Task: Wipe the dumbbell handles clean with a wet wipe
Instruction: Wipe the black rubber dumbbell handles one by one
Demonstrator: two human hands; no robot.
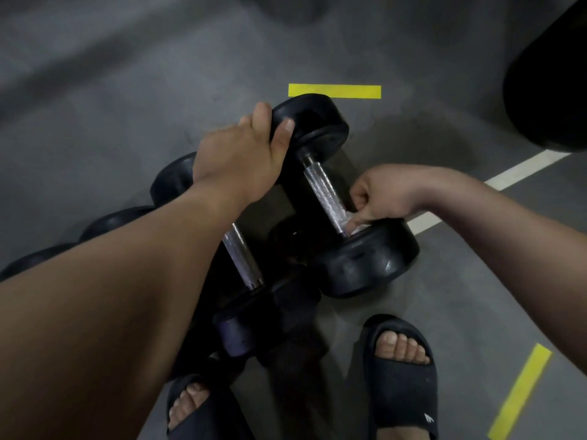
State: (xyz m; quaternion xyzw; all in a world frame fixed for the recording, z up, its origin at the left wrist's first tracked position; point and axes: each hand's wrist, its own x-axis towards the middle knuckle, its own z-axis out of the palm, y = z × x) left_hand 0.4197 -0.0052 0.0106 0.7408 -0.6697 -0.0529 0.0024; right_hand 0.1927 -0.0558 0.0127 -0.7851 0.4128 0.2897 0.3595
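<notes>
**Grey floor, dumbbell in both your hands, wet wipe at the near end**

Bare grey floor under you. A yellow tape strip lies just beyond the weights, and a white line runs off to the right. You're standing over it all in dark slides, toes in view at the bottom.

The dumbbell sits in the middle and slants away from you, its knurled metal handle catching the light. Your left hand is on the far head, with the fingers curled over its rim and the thumb pressed on the black rubber. Your right hand is at the other end. Its fingers are bunched and pinch the white wet wipe against the handle, right where the bar meets the near head. Only a small patch of wipe shows beneath your fingertips.

A second dumbbell lies just left of the first, its handle half hidden under your left forearm. More black dumbbell heads line up further left. A big dark shape fills the upper right corner, too dim to make out.
</notes>
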